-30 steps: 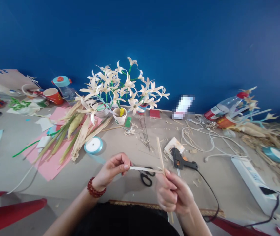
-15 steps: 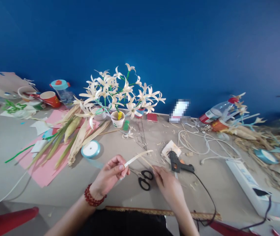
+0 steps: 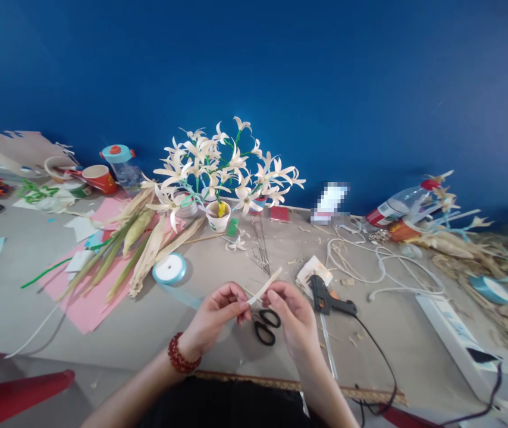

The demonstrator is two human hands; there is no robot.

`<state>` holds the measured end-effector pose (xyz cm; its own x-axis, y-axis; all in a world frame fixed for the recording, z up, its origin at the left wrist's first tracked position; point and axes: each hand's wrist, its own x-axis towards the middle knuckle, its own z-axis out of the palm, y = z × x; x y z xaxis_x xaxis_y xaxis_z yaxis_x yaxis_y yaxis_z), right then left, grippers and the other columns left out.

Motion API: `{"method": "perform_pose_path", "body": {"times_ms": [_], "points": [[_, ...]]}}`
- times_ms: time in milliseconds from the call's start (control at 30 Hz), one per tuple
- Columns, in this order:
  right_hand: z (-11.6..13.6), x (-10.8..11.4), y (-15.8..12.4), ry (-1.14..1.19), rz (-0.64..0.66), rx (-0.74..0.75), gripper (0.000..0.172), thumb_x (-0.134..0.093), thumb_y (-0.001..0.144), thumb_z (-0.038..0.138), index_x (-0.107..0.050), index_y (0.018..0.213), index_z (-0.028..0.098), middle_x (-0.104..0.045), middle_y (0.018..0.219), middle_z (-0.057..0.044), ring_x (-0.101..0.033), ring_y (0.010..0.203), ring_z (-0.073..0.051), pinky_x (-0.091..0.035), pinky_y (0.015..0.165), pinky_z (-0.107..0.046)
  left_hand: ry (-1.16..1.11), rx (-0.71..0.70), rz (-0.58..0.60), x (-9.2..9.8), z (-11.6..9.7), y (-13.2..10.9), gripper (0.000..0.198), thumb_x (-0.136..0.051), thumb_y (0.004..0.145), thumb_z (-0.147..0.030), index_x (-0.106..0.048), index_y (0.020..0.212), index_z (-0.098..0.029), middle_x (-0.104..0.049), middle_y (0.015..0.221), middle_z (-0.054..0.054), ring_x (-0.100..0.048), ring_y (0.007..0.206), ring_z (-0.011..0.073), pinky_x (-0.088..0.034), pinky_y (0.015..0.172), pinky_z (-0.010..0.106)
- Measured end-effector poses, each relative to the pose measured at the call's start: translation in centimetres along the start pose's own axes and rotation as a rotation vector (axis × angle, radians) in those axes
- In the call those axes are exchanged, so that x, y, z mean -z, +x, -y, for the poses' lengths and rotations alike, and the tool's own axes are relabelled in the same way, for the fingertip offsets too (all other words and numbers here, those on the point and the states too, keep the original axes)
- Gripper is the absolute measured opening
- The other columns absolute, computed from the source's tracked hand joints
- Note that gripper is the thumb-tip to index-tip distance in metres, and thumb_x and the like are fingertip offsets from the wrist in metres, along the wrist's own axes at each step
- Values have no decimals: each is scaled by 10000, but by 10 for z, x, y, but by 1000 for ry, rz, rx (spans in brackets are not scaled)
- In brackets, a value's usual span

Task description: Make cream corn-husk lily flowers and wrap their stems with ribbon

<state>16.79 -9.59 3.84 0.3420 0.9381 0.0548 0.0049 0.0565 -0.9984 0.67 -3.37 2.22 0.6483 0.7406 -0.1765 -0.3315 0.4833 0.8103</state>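
My left hand (image 3: pixel 223 309), with a red beaded bracelet on the wrist, pinches a narrow pale strip of corn husk (image 3: pixel 265 286) between thumb and fingers. The strip slants up to the right, its tip beside my right hand (image 3: pixel 293 309). My right hand's fingers are closed on what looks like a thin pale stick, mostly hidden behind the strip and fingers. Black-handled scissors (image 3: pixel 265 334) lie on the table between and below both hands. To the right, a black glue gun (image 3: pixel 320 295) rests by a glue-stained white paper piece (image 3: pixel 314 270).
Pale husk flowers (image 3: pixel 231 172) stand in paper cups at the back. A blue ribbon spool (image 3: pixel 169 270) and corn husks (image 3: pixel 147 255) on pink paper (image 3: pixel 84 309) lie left. A white cable (image 3: pixel 388 261), a power strip (image 3: pixel 452 342) and a tilted plastic bottle (image 3: pixel 388 211) are right.
My right hand has moved up and closer to the left, so its fingers now sit beside the husk strip. The strip tilts more steeply. The view has shifted slightly left.
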Motion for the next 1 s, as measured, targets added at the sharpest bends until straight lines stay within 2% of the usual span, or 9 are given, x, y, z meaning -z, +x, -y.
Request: {"method": "perform_pose_path", "body": {"times_ms": [100, 300, 533, 600, 667, 733, 833, 900, 1000], "points": [[2, -3, 5, 17, -31, -20, 207, -648, 884, 331, -610, 732, 195, -575, 649, 30, -524, 615, -116, -428, 602, -212, 45, 4, 26, 2, -1, -2, 161, -705, 845, -274, -611, 825, -145, -665, 692, 36, -549, 634, 113, -427, 632, 231], [4, -4, 7, -36, 39, -68, 241, -650, 852, 351, -581, 692, 185, -525, 609, 34, -473, 568, -115, -383, 552, -222, 160, -101, 71, 5, -11, 0, 166, -680, 862, -306, -679, 920, -151, -622, 945, 64, -562, 915, 169, -432, 832, 271], [1, -5, 7, -98, 127, -71, 285, -581, 898, 435, -601, 756, 188, -554, 643, 19, -508, 582, -131, -412, 559, -232, 288, -45, 34, 0, -13, 9, 179, -710, 835, -301, -631, 793, -147, -585, 778, 21, -520, 769, 132, -410, 749, 247], [0, 2, 6, -206, 139, -40, 322, -491, 949, 444, -617, 797, 190, -592, 685, -3, -550, 612, -148, -437, 587, -249, 252, -10, -10, 0, -11, 9, 184, -707, 834, -306, -627, 793, -146, -579, 750, 11, -508, 725, 119, -397, 700, 230], [-3, 12, 1, -408, 188, -12, 315, -467, 967, 420, -622, 811, 194, -625, 733, -23, -582, 649, -166, -445, 612, -268, 206, 1, -56, 1, -10, 10, 174, -715, 823, -294, -625, 798, -147, -579, 719, 3, -503, 683, 110, -391, 672, 224], [-7, 23, -7, -667, 260, -8, 234, -536, 937, 385, -620, 821, 200, -649, 783, -37, -605, 681, -189, -448, 624, -289, 150, 11, -73, 3, -10, 10, 165, -719, 814, -280, -617, 798, -151, -591, 688, -2, -517, 650, 109, -403, 668, 228], [-17, 34, -21, -965, 304, -8, 125, -632, 870, 324, -624, 923, 210, -681, 913, -61, -651, 809, -247, -485, 685, -334, 73, 45, -82, 6, -12, 12, 163, -724, 802, -274, -608, 790, -160, -612, 663, -3, -548, 622, 115, -433, 661, 238], [-23, 38, -28, -1074, 316, 20, 165, -649, 848, 292, -617, 995, 224, -683, 999, -67, -658, 920, -275, -505, 731, -353, 42, 50, -90, 7, -13, 13, 171, -729, 796, -279, -606, 780, -162, -616, 666, 0, -560, 627, 119, -453, 655, 241], [-27, 39, -33, -1165, 352, 55, 190, -644, 846, 267, -609, 1029, 234, -676, 1052, -65, -656, 978, -279, -520, 732, -346, 28, 39, -94, 6, -14, 12, 173, -734, 794, -269, -605, 769, -156, -618, 696, 6, -571, 650, 117, -475, 662, 240]]}}
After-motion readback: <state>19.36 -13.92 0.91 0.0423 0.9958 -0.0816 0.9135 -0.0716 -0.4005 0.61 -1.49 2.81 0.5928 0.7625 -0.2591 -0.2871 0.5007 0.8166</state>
